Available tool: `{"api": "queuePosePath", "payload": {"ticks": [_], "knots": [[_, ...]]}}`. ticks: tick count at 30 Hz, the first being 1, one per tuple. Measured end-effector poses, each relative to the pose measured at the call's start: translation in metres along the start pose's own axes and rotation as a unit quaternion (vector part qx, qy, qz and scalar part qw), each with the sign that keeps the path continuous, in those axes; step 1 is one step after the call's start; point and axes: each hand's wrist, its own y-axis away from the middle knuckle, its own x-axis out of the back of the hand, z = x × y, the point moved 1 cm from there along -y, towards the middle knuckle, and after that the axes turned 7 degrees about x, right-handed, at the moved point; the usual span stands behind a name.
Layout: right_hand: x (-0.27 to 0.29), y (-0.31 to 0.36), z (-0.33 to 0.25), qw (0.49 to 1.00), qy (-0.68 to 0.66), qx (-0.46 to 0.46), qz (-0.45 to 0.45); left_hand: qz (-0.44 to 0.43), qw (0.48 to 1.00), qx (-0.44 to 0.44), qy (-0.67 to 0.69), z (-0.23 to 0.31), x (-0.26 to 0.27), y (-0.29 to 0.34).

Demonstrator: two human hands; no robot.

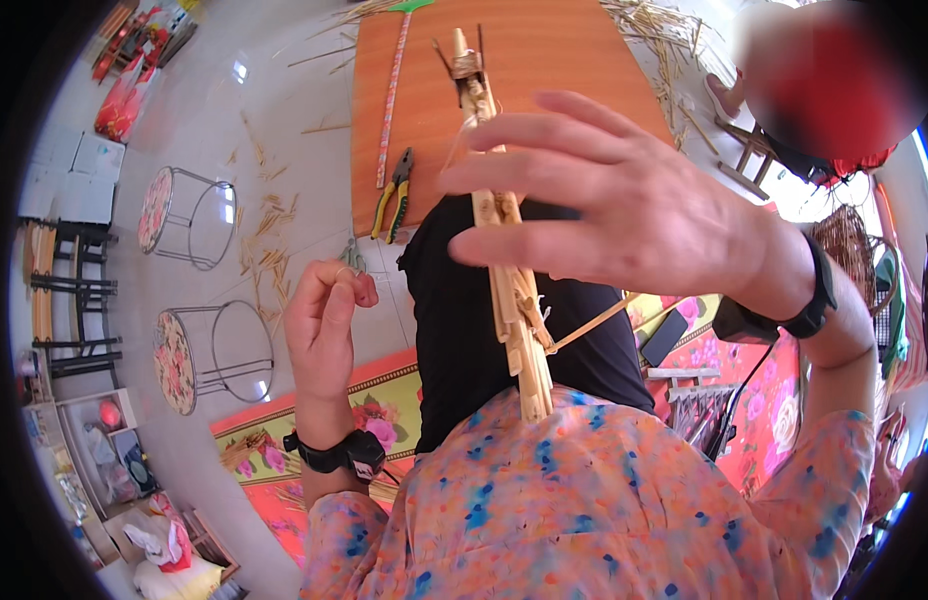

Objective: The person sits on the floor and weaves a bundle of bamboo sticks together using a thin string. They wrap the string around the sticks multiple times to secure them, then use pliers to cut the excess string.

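Observation:
A long, narrow piece of bundled pale straw or split bamboo point(506, 290) stretches from my lap up over the table edge. Dark prongs and a wrapped binding show at its far end. My right hand point(624, 190) hovers over its middle with the fingers spread, hiding part of it; whether the fingers touch it I cannot tell. Off to the left, apart from the piece, my left hand point(329, 320) is closed in a pinch; what it holds, if anything, is too small to make out. One loose pale strip point(592, 322) sticks out from the piece toward the right.
Pliers with yellow-black handles point(392, 195) and a pink patterned stick point(394, 90) lie on the orange-brown table point(564, 50). Two round stools point(189, 215) stand left, near scattered straw point(269, 240). Another person point(819, 90) sits at the upper right. A dark phone point(665, 337) lies right.

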Motion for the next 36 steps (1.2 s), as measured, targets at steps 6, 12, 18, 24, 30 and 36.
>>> {"api": "queuePosePath", "payload": {"ticks": [6, 12, 18, 24, 30, 36], "knots": [[0.006, 0.095, -0.066, 0.921, -0.197, -0.335, -0.022, -0.011, 0.999, 0.044, -0.011, -0.017, -0.002, 0.010], [-0.072, 0.154, -0.132, 0.728, -0.408, -0.550, -0.027, -0.025, 0.994, 0.100, -0.040, -0.014, -0.022, 0.011], [-0.097, 0.129, -0.130, 0.744, -0.419, -0.491, 0.174, 0.007, 0.993, 0.090, -0.082, -0.007, -0.042, 0.010], [-0.107, 0.103, -0.121, 0.875, -0.315, -0.314, 0.191, -0.004, 0.995, 0.073, -0.067, -0.005, -0.053, 0.011], [-0.118, 0.090, -0.118, 0.884, -0.280, -0.309, 0.211, -0.035, 0.997, 0.065, -0.023, -0.014, -0.052, 0.016], [-0.114, 0.078, -0.115, 0.803, -0.379, -0.401, 0.224, -0.004, 0.994, 0.075, -0.080, 0.001, -0.058, 0.015]]}}
